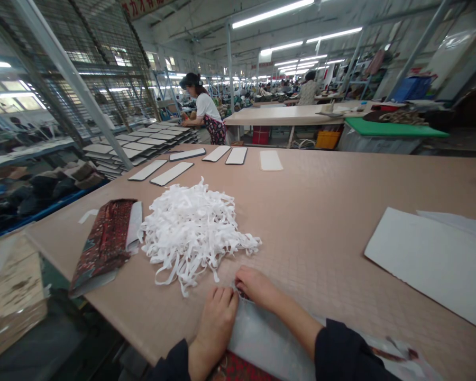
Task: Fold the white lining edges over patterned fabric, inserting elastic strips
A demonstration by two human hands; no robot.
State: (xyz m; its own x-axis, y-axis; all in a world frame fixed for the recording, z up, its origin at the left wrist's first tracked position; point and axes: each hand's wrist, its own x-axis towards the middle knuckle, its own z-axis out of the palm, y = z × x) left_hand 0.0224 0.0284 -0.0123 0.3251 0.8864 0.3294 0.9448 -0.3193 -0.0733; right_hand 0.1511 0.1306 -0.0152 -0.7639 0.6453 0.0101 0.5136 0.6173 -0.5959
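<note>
My left hand (219, 316) and my right hand (257, 287) are close together at the near edge of the table. Both have curled fingers closed on the upper edge of a fabric piece (267, 330), which has a pale grey backing and a red patterned face showing below. Part of that edge is hidden under my fingers. Just beyond my hands lies a loose heap of white fabric strips (192, 225). Left of the heap is a folded red patterned fabric piece (107, 238) with a whitish lining.
Several white dark-edged panels (172, 173) lie along the table's far left edge. A large white board (432, 259) rests on the right. Past the table, a person (208, 111) stands by stacked panels (143, 140). A metal post (75, 84) rises at the left.
</note>
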